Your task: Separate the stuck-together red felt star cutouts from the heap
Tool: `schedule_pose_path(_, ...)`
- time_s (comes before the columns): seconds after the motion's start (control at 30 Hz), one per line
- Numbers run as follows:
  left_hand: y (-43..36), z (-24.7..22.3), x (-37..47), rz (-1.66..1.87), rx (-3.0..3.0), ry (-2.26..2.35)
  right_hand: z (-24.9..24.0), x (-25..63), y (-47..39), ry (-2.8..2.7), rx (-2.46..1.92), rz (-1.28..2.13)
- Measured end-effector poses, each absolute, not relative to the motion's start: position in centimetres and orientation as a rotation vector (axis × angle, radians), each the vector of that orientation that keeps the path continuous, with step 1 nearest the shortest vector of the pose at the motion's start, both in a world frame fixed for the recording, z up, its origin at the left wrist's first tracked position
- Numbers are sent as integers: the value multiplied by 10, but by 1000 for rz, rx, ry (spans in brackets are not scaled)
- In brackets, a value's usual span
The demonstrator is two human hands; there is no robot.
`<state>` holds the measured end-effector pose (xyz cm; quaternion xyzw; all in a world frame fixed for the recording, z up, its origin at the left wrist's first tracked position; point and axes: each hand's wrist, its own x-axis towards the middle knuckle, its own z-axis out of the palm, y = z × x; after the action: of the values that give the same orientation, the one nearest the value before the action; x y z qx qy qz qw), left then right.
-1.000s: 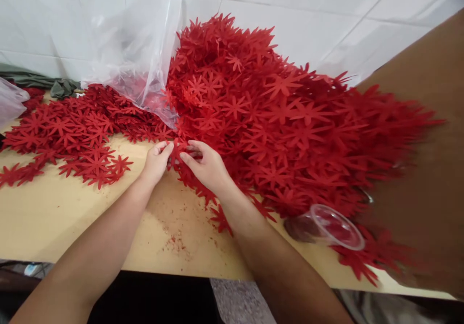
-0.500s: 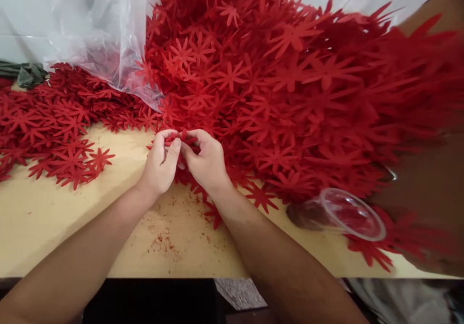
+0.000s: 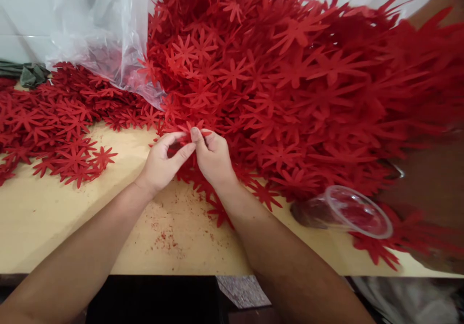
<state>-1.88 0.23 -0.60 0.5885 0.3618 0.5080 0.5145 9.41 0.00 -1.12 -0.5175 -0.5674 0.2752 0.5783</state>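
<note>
Between my fingertips, in front of the big pile, is a red flower-shaped cutout (image 3: pixel 189 126) with narrow petals. My right hand (image 3: pixel 216 162) pinches it, the thumb pressed on top near its middle. My left hand (image 3: pixel 159 162) curls around from the other side, its fingers partly hidden behind the cutout and its thumb tip touching close to the right thumb. The lower edge of the cutout is covered by my hands. Directly behind them rises a heap of similar red flower cutouts (image 3: pixel 261 101).
Another spread of red cutouts (image 3: pixel 54 121) covers the table's left side. Behind it hangs a clear plastic bag (image 3: pixel 108 48). A clear plastic cup (image 3: pixel 340 213) lies on its side at right. Red crumbs (image 3: pixel 166 239) dot the wooden tabletop (image 3: pixel 90 227) near its front edge.
My right thumb has come up onto the cutout, and its petals now show above my fingers. The left thumb has stretched rightward, away from the left fingers.
</note>
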Motion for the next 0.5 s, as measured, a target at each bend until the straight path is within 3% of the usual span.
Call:
schedule_pose_path(0.27,13,-2,-26,1416,1039,1040,-14,88,-2,-1562,-1038,836)
schedule_pose_path(0.5,21,2,-36,1422,887,1086,-16,96,4,-1392,-1152,862)
